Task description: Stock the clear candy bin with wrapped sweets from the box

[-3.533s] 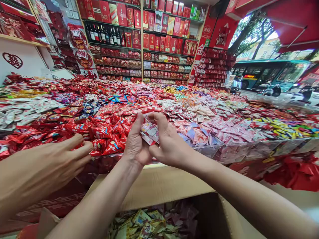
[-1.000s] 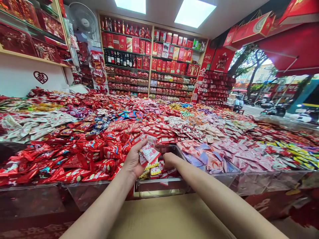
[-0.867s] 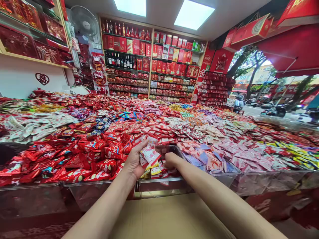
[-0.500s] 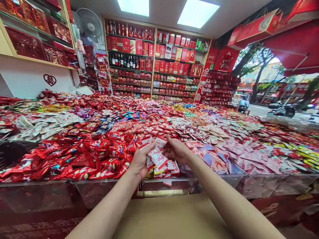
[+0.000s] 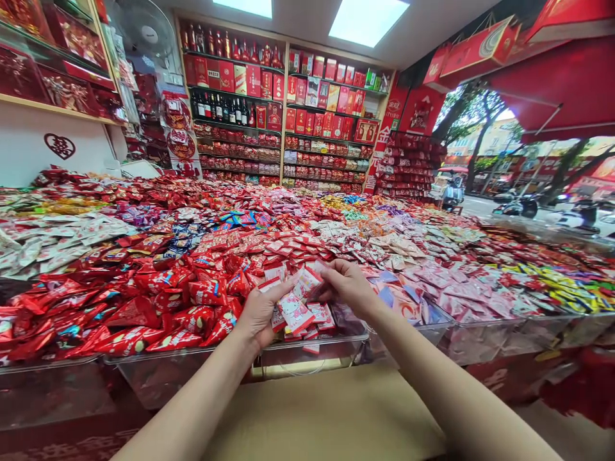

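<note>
Small white and pink candy packets (image 5: 295, 312) with a printed cartoon character lie in my left hand (image 5: 259, 314), its thumb pressed over them. My right hand (image 5: 350, 288) pinches the corner of another such packet (image 5: 307, 282) at the upper right of this handful. Both hands are above a clear plastic bin (image 5: 336, 336) at the front, where more of these packets lie under my fingers. Glossy red candy bags (image 5: 168, 307) are heaped to the left of my left hand. Some fingertips of both hands are hidden behind the packets.
A cardboard surface (image 5: 327, 416) lies below my forearms. Pink and lilac packets (image 5: 461, 288) fill bins to the right. Heaps of wrapped sweets (image 5: 298, 218) stretch back to shelves (image 5: 283, 115) of bottles and red boxes. A fan (image 5: 147, 35) stands at the back left.
My right hand's fingers have closed on the upper packet's corner; before, they were more spread beside it. The view has shifted slightly to the right.
</note>
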`<state>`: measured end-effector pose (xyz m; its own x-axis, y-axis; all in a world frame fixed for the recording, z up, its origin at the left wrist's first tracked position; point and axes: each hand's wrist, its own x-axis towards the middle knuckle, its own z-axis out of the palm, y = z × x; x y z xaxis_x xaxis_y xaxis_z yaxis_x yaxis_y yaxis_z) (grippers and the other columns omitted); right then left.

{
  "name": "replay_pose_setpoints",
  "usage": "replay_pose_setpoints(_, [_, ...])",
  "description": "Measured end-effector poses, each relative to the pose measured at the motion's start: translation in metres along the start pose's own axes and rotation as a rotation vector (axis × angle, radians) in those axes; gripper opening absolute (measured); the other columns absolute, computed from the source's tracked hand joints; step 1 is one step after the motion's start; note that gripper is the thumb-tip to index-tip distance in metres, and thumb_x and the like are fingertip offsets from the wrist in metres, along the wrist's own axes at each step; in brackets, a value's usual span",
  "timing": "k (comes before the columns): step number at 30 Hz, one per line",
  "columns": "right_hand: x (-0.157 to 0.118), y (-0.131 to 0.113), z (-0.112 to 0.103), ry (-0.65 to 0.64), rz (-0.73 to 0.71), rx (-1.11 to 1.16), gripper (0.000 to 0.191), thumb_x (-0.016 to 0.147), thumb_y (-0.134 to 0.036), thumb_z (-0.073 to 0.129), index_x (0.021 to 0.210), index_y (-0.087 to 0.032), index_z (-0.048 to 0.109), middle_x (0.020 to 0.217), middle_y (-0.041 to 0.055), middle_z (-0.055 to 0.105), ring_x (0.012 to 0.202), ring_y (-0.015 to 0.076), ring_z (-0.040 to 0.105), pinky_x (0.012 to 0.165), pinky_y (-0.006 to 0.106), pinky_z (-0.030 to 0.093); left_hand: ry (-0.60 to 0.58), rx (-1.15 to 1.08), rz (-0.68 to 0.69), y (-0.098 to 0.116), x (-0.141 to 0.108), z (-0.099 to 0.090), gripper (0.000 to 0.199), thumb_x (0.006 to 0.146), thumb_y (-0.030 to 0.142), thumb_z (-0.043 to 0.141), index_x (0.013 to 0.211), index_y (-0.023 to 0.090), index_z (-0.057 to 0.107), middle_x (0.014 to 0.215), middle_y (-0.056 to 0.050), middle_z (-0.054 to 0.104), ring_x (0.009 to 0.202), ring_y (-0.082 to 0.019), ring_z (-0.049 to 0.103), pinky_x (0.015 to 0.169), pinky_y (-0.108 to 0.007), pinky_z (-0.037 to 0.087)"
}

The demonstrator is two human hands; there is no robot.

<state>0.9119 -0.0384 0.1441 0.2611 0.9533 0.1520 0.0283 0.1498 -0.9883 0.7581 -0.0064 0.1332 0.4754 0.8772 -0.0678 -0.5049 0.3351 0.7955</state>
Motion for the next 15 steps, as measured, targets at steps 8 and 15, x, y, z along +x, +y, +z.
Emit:
replay_pose_setpoints(8, [0.006, -0.015, -0.016, 0.148, -0.254, -0.583, 0.015, 0.068, -0.027, 0.054, 0.059, -0.018, 0.046, 0.052, -0.0046, 0.047, 0.047, 0.009, 0.046, 0.044, 0.021, 0.033, 0.006, 0.261, 0.032, -0.008, 0.0, 0.0, 0.041, 0.054, 0.012, 0.076, 0.092, 0.013, 0.06, 0.077, -0.008, 0.071, 0.063, -0.021, 0.067, 0.062, -0.033, 0.055])
replay_pose_setpoints(15, [-0.007, -0.012, 0.003, -0.208, -0.199, -0.301, 0.021, 0.073, -0.033, 0.054, 0.082, -0.016, 0.063, 0.075, 0.0014, 0.063, 0.064, 0.0115, 0.053, 0.058, 0.024, 0.04, -0.036, 0.178, -0.019, -0.007, -0.004, 0.0, 0.04, 0.057, 0.012, 0.073, 0.094, 0.013, 0.059, 0.077, -0.008, 0.071, 0.065, -0.02, 0.067, 0.067, -0.034, 0.054])
